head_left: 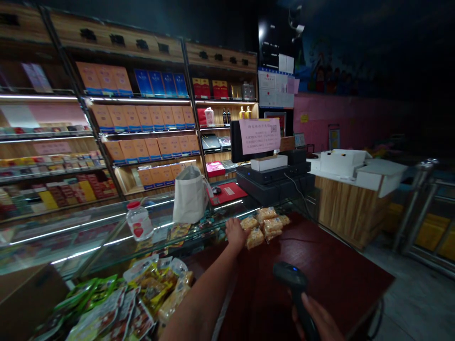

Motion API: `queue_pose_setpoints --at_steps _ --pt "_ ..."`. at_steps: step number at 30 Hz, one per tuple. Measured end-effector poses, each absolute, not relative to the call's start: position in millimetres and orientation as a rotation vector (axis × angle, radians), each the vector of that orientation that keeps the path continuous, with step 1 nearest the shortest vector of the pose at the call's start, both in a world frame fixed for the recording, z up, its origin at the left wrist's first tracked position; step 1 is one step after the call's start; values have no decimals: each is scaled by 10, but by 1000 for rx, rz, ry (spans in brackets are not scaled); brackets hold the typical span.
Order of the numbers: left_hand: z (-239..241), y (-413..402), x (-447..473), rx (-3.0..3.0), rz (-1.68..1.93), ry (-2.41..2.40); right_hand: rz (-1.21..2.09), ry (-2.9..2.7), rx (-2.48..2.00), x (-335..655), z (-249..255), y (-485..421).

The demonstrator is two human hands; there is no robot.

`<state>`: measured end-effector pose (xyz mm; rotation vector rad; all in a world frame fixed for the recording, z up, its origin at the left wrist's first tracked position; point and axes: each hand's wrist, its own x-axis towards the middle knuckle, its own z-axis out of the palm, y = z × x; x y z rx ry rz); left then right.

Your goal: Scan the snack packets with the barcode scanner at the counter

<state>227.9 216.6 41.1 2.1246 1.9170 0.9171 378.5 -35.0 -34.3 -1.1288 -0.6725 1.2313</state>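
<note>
Dim shop, full shelves [142, 118] behind a glass tabletop [88, 227]; two hands work to the right of the white bag [190, 194].

Far left and below the bag lies a heap of snack packs [117, 303], and just left of it stands a water bottle [139, 220]. Right of the bag, the left hand [236, 234] touches the nearest of the packets [266, 222], which lie grouped on the red tabletop [337, 279]. Its fingers are hidden, so I cannot tell if they grip. The packets look light, soft and crinkly, with brittle contents, so gentle holding by the flat sides seems best. Further right of the bag and lower, the right hand [316, 322] has its fingers wrapped around a black scanner [291, 279].
</note>
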Motion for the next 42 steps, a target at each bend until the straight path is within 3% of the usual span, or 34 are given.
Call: queue_pose_setpoints --at_steps 7,13,24,35,42 --pt "422 1654 1979 1994 1175 1668 1242 -707 -1105 3811 -303 -389" --pt "237 857 1438 1278 1424 1110 1268 -696 -1118 3798 -189 -513" --pt "-19 -276 868 1007 1655 1155 1249 -727 -1170 3746 -222 -645" --pt "-260 -434 567 840 1672 1307 1427 -1141 -1055 3228 274 -1141" --pt "-341 -451 562 839 1705 1286 1428 -1370 -1111 3127 152 -1195"
